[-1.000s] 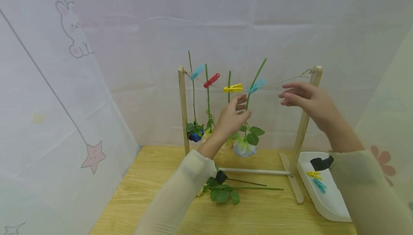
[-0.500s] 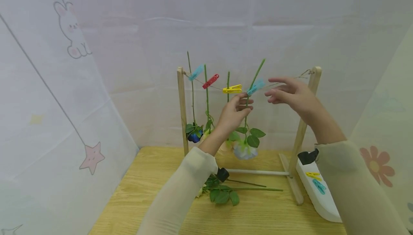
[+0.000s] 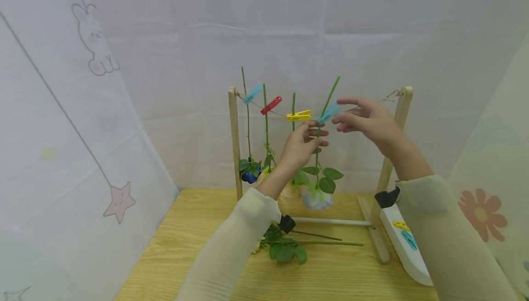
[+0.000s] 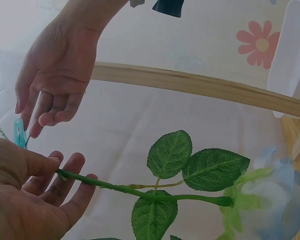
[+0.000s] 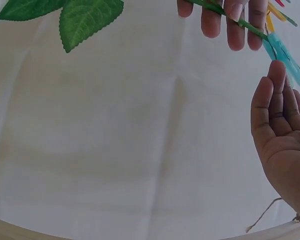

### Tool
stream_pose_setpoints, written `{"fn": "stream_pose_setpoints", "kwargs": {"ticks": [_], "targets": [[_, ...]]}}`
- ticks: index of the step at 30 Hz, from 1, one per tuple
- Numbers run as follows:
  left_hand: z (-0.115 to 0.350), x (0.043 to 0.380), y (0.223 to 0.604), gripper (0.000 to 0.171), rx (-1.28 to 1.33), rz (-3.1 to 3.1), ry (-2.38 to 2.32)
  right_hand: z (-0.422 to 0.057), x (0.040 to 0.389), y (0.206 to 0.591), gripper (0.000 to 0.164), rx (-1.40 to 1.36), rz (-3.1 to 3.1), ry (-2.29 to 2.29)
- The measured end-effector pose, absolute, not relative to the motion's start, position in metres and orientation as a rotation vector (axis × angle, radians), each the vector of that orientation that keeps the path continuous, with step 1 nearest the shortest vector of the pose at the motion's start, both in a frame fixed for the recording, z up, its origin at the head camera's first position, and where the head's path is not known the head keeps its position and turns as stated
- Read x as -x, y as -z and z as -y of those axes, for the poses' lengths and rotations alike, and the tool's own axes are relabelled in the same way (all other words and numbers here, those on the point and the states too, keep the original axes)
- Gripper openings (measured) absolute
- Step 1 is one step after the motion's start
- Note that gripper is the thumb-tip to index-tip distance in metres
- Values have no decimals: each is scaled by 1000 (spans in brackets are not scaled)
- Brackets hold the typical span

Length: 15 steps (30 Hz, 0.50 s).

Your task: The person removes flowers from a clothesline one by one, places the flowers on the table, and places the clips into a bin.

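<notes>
An upside-down white-and-blue flower (image 3: 317,198) hangs by its green stem from a blue clothespin (image 3: 329,112) on the string. My left hand (image 3: 299,150) holds that stem just below the clothespin, thumb on one side and fingers behind, as the left wrist view shows. My right hand (image 3: 369,122) reaches in from the right, its thumb and fingertips right at the clothespin's handles. In the right wrist view, the clothespin (image 5: 285,57) lies between the right fingertips and a sliver of thumb. Further left hang a blue flower (image 3: 250,174) and two pale ones, partly hidden by my left arm.
A wooden frame (image 3: 386,177) carries the string. Red (image 3: 271,105), yellow (image 3: 298,116) and blue (image 3: 253,93) clothespins grip the other stems. More flowers with green leaves (image 3: 285,251) lie on the table (image 3: 198,227). A white tray (image 3: 409,257) with clothespins stands at right, partly behind my sleeve.
My right hand has moved left along the string to the blue clothespin. My left fingers have moved slightly right and now reach past the stem. The white-and-blue flower has shifted slightly down and right.
</notes>
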State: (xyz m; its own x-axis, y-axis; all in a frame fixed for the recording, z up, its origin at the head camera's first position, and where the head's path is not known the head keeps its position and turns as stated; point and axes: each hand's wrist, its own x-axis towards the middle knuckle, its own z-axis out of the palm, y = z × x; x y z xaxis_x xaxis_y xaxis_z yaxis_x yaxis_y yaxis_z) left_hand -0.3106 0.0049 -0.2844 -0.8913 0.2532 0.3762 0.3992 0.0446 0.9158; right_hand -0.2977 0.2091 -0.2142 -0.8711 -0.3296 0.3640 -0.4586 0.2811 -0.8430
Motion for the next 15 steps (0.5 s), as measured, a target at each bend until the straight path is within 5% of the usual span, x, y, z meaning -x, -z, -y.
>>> {"fn": "stream_pose_setpoints", "kwargs": {"ticks": [15], "targets": [[-4, 308, 283, 34, 700, 2201, 1943, -200, 302, 211, 43, -651, 2421, -1687]]}}
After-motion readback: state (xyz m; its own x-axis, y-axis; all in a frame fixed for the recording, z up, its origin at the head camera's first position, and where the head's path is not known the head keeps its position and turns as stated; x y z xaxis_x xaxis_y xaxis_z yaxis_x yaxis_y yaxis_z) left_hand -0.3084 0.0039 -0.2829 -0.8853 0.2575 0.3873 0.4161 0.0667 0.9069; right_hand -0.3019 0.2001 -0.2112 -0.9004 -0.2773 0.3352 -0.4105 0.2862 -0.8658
